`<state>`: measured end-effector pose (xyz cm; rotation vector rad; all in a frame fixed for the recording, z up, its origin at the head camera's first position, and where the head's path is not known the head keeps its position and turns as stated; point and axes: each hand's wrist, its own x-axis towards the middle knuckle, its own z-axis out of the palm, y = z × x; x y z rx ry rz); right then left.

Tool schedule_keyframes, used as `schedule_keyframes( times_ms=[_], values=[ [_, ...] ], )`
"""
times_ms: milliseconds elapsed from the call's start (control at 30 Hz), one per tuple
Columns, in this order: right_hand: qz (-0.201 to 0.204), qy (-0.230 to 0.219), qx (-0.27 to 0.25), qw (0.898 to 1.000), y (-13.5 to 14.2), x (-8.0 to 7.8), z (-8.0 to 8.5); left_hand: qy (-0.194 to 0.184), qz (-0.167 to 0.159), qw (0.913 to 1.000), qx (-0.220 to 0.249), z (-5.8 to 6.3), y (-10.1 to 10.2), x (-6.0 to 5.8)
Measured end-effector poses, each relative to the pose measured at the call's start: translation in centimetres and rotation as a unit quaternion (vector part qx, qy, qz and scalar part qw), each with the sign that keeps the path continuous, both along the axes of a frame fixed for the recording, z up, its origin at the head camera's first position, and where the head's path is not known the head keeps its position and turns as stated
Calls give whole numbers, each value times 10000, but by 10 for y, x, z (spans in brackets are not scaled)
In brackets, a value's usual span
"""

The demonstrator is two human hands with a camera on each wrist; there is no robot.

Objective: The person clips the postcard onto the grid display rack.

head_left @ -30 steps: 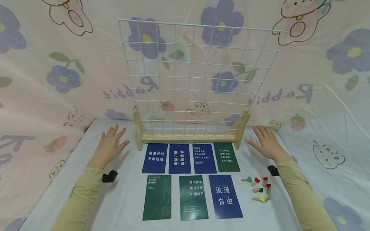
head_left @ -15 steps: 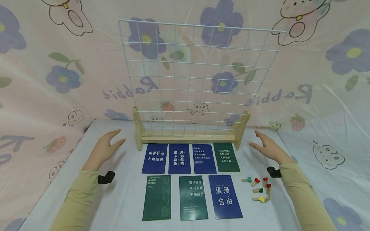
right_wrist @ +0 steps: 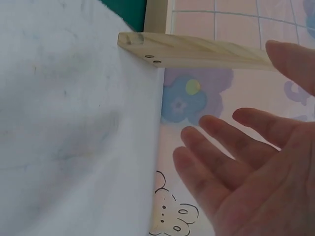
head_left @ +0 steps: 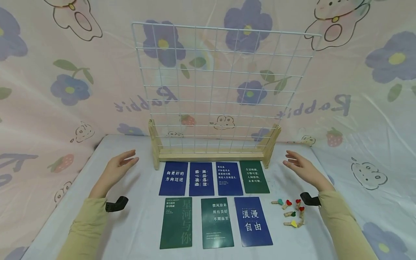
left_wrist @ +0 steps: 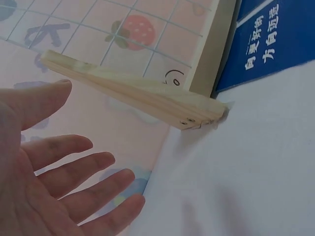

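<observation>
Head view: my left hand (head_left: 113, 170) and right hand (head_left: 308, 169) flank the wire grid rack (head_left: 212, 87), printed cards (head_left: 217, 216) before it; a low right sleeve (head_left: 346, 220) could scatter the mini clothespins (head_left: 289, 214). Left wrist: fingers (left_wrist: 79, 168) spread, empty; bumping the wooden upright (left_wrist: 138, 93) might topple the rack. Right wrist: fingers parted, empty, same risk at the opposite upright (right_wrist: 197, 54).
</observation>
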<state>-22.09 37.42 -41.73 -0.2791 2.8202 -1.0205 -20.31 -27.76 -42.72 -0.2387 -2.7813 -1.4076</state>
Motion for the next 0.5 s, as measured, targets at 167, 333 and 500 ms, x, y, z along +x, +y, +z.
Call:
schedule_keyframes(
  times_ms=[167, 333, 500],
  values=[
    [-47, -25, -377, 9993, -1, 12, 4, -304, -111, 9990, 317, 3, 2, 6],
    [-138, -62, -628, 9979, -3, 23, 5, -389, -238, 9981, 415, 5, 5, 11],
    [-118, -2, -908, 9958, -4, 29, 4, -521, -378, 9960, 612, 7, 11, 14]
  ],
)
